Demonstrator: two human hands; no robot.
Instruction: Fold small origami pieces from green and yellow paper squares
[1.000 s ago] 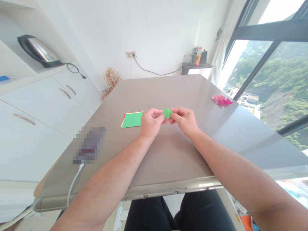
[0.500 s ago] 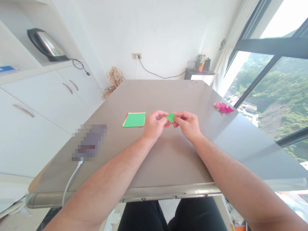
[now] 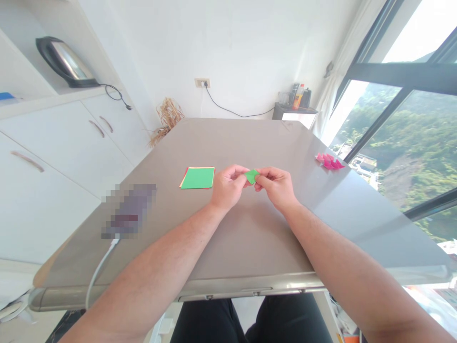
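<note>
While the left hand [image 3: 227, 186] is pinching one side of a small green folded paper [image 3: 252, 176], the right hand [image 3: 278, 186] is gripping the opposite side between thumb and fingers, both working over the middle of the bench [image 3: 246, 243]. The paper is already showing a compact, roughly diamond outline, so the folding is seemingly well under way; how many creases are remaining, I cannot tell. Beside the left hand, a stack of square sheets [image 3: 197, 178], green on top with red and yellow edges peeping out, is lying flat and unfolded. Toward the window [image 3: 400, 76], a cluster of pink folded pieces [image 3: 329, 161] is resting, apparently already shaped.

The bench is presenting a smooth grey-brown surface and is catching daylight along its right side. Toward its left edge a pixelated dark object [image 3: 130, 212] is lying, with a white cable [image 3: 95, 270] running off the near edge. Beyond, a kettle [image 3: 67, 63] is standing on a shelf [image 3: 60, 91] above white cupboards [image 3: 64, 138], dried stalks [image 3: 168, 113] are leaning by the wall [image 3: 250, 57], and a bottle [image 3: 298, 97] is standing on a low dark-topped cabinet [image 3: 294, 112].
</note>
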